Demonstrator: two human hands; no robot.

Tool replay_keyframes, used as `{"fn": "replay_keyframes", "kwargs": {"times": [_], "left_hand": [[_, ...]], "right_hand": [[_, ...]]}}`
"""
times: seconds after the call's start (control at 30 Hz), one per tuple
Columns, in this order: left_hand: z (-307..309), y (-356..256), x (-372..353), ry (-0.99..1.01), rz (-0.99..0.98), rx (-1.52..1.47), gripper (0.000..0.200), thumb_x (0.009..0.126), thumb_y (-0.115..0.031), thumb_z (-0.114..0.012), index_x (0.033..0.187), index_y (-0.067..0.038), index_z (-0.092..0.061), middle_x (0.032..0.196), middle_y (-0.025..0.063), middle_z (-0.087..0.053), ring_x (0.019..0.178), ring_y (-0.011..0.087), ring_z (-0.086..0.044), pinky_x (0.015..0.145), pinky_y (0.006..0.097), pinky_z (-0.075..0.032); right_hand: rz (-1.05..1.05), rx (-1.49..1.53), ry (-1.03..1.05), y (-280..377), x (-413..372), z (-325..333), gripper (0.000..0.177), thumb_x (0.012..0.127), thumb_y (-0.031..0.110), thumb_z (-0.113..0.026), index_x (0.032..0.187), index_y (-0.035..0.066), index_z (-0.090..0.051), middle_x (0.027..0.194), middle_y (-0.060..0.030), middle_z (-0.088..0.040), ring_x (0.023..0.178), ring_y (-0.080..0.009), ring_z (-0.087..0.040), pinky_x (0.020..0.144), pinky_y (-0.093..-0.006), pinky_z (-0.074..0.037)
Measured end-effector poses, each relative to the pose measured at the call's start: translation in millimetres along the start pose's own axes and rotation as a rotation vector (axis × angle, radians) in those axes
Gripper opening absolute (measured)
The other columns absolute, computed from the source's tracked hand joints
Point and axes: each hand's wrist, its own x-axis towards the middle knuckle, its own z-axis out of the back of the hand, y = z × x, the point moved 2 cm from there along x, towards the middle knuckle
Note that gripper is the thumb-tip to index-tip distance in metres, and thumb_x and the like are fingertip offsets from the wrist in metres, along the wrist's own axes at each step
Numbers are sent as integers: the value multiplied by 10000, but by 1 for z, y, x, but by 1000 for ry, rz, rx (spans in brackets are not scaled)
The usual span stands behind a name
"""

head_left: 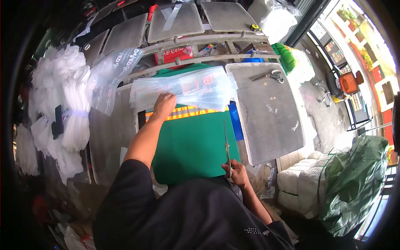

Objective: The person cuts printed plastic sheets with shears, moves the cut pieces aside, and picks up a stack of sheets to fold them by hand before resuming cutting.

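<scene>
A fanned stack of clear printed plastic sheets lies across the far end of a green board or cloth-covered surface. My left hand is at the near edge of that stack, its fingers curled closed on the plastic; the fingertips are partly hidden. Just in front of the stack runs an orange and silver reflective strip. Near my body, at the right edge of the green surface, my right hand is closed around the handles of long scissors, whose blades point away from me.
Grey panels flank the green surface; a second pair of scissors lies on the right one. Bundles of white bags hang at left with a dark phone-like object. A large wrapped bale stands at lower right.
</scene>
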Motion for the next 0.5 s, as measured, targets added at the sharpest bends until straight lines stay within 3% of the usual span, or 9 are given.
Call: {"fn": "replay_keyframes", "kwargs": {"times": [0.1, 0.17, 0.2, 0.27, 0.5], "left_hand": [[4, -40, -33, -24, -132, 113, 93, 798, -135, -582, 824, -61, -632, 961, 113, -671, 1009, 281, -615, 904, 451, -459], [-9, -62, -75, -196, -258, 20, 125, 804, -141, -575, 874, -60, -638, 1014, 116, -665, 1091, 287, -591, 958, 476, -440], [-19, -89, -128, -76, -248, 111, 146, 827, -151, -587, 918, -47, -633, 1111, 139, -636, 1157, 315, -561, 1003, 495, -415], [-22, -119, -172, -95, -145, 22, 140, 848, -162, -610, 913, -38, -616, 1195, 125, -600, 1205, 327, -528, 1013, 517, -405], [-10, -181, -245, -202, 8, -95, 123, 850, -138, -646, 909, -46, -590, 1222, 108, -583, 1205, 319, -524, 977, 462, -417]], "right_hand": [[3, -137, 78, 9, -9, 18, 318, 845, 311, -727, 823, 12, -621, 665, -39, -601, 593, -97, -585, 548, -272, -462], [43, -154, 131, -14, -4, 29, 317, 847, 309, -724, 839, 8, -627, 664, -41, -601, 601, -101, -590, 549, -271, -463], [80, -169, 188, -29, -8, 30, 316, 849, 308, -722, 854, 4, -633, 663, -43, -601, 610, -106, -596, 551, -270, -465], [48, -160, 251, -39, -16, 34, 322, 842, 312, -728, 872, 2, -641, 655, -44, -598, 617, -101, -581, 561, -275, -462], [-62, -312, 465, -111, -49, 38, 355, 816, 343, -747, 901, 10, -659, 683, -69, -594, 659, -96, -524, 603, -297, -444]]}}
